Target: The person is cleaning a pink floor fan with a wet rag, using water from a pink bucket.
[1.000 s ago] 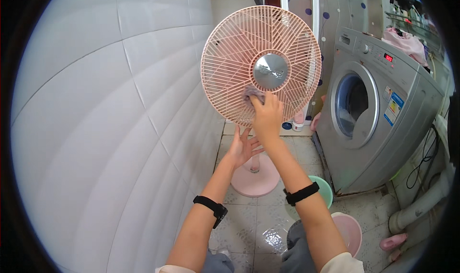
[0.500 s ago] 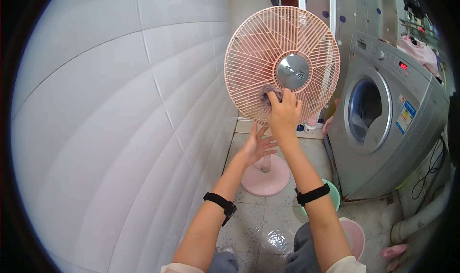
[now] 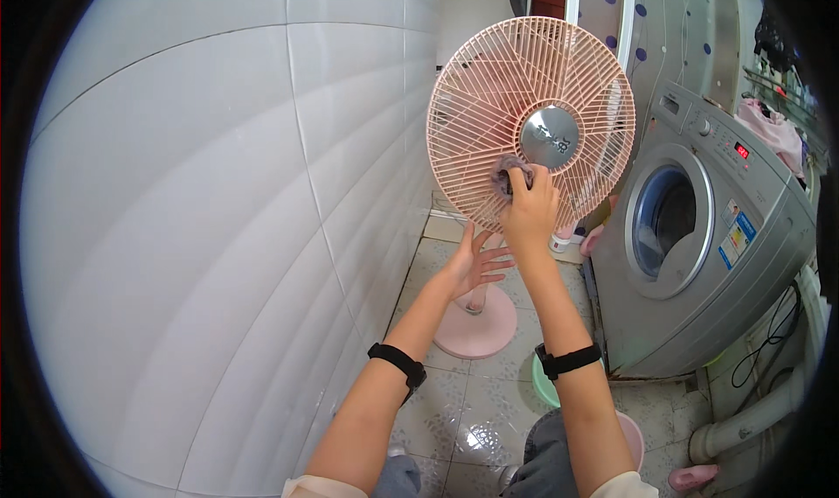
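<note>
A pink standing fan (image 3: 476, 122) faces me, with a round wire-like grille and a silver hub cap (image 3: 550, 137) at its centre. My right hand (image 3: 530, 214) presses a crumpled grey-purple cloth (image 3: 505, 176) against the grille, just below and left of the hub. At the grille's lower rim is my left hand (image 3: 472, 266), its fingers spread and nothing in its grasp; the thumb tip meets or nearly meets the rim. Below it, the fan's round pink base (image 3: 476, 328) rests on the tiled floor. Part of the stand is hidden behind my left hand.
A grey front-loading washing machine (image 3: 708, 245) stands at the right. White wall tiles (image 3: 201, 236) run along the left. Beside my right forearm are a green basin (image 3: 544, 383) and a pink basin (image 3: 631, 437). A pipe (image 3: 752, 424) and a pink slipper (image 3: 693, 477) lie at lower right.
The whole view has shifted slightly, so the fan and wall sit farther right. My right hand keeps the cloth at nearly the same spot on the grille; my left hand stays at the rim.
</note>
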Tool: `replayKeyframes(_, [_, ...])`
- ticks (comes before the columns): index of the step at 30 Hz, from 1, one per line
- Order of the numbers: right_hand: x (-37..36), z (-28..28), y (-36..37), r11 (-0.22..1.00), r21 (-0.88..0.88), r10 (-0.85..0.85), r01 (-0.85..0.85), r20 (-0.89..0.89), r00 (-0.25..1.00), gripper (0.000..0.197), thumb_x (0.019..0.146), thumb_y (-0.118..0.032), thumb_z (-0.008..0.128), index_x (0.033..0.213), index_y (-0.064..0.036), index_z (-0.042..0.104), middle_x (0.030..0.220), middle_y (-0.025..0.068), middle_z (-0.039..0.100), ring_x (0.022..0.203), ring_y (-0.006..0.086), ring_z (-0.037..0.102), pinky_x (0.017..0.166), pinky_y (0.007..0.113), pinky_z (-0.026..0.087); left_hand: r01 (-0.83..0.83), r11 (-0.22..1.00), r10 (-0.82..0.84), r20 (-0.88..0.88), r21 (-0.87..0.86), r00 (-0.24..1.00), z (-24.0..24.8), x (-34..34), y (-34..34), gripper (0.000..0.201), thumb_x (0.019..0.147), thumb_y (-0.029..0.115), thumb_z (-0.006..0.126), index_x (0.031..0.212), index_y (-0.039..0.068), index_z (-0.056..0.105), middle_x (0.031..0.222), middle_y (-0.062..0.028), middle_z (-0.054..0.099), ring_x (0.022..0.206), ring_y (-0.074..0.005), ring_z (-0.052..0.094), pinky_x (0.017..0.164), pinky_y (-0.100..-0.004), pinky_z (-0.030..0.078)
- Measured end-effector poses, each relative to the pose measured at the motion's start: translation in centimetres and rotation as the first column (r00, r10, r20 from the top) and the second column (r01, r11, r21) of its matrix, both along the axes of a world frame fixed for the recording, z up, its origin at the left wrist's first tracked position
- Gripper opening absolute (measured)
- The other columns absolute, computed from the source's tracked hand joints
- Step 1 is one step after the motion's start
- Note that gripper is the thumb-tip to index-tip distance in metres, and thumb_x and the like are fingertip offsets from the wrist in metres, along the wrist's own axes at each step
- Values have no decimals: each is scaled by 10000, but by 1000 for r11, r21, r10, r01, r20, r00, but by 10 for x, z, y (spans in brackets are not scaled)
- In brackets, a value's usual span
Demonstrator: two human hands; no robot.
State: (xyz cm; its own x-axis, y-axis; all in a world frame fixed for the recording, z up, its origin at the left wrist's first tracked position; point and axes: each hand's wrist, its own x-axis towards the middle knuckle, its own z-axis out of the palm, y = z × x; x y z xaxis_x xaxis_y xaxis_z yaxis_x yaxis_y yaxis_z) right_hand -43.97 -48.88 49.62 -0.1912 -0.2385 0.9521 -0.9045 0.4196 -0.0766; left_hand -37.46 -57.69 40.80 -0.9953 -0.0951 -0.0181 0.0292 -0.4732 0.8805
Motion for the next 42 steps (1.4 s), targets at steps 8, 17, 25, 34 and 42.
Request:
replayKeyframes(8, [8,0,-11,993,92,74,-68,-69,995,327,652,-36,556,956,-158,558,919,64,477,863,228,480,689,350,350,13,999,-13,-5,41,1000,-2,-1,2,772,825,685,108,1410,187,29,1385,-158,275,1243,-286,337,998,-439,298])
replayKeyframes(17, [7,4,-5,982,74,-167,173,-85,982,347,618,-87,592,953,-157,536,881,53,480,837,212,487,620,340,322,-21,1000,20,-6,-16,1000,6,5,1,804,806,709,121,1411,186,30,1365,-188,298,1193,-304,390,952,-419,346])
replayKeyframes(25, [2,12,12,984,70,-155,166,-135,979,354,593,-46,567,940,-109,534,873,21,515,760,197,527,540,307,429,-42,998,42,3,-45,999,4,3,1,825,789,728,108,1410,186,59,1265,-161,447,1111,-285,476,936,-425,356])
replayKeyframes(34, [-17,8,34,988,-52,-132,145,198,971,394,634,-78,588,1007,-64,462,964,129,463,884,317,533,629,404,467,-3,1000,3,-16,-5,1000,5,0,2,745,818,690,86,1405,233,42,1276,-143,447,1164,-299,441,965,-421,337])
replayKeyframes(42, [-16,8,38,999,-24,-35,43,267,963,361,644,-145,677,950,-95,491,976,121,430,881,326,525,613,423,452,-192,981,192,-13,31,981,-1,-8,3,798,819,683,165,1379,115,174,1268,-159,440,1127,-291,469,938,-415,345])
